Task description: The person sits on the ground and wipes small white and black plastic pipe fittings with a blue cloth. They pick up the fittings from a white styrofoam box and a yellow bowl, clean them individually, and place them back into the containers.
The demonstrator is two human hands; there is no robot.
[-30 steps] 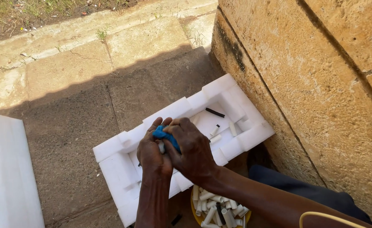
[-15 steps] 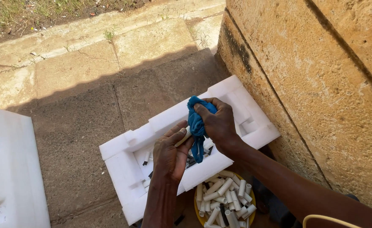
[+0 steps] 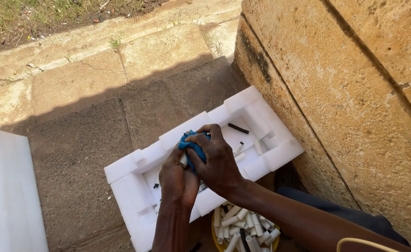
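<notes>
Gripping a blue cloth (image 3: 192, 143) together, the right hand (image 3: 216, 161) curls its fingers (image 3: 204, 138) over the top while the left hand (image 3: 177, 179) clasps it from below, above a white foam tray (image 3: 135, 179).

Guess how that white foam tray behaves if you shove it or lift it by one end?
The white foam tray looks like moulded packing foam, so probably light for its bulk and easy to slide on the paving. Its thin ribs and corners would likely dent or snap. The small white cylinders lying loose in it would probably roll if it tilts.
</notes>
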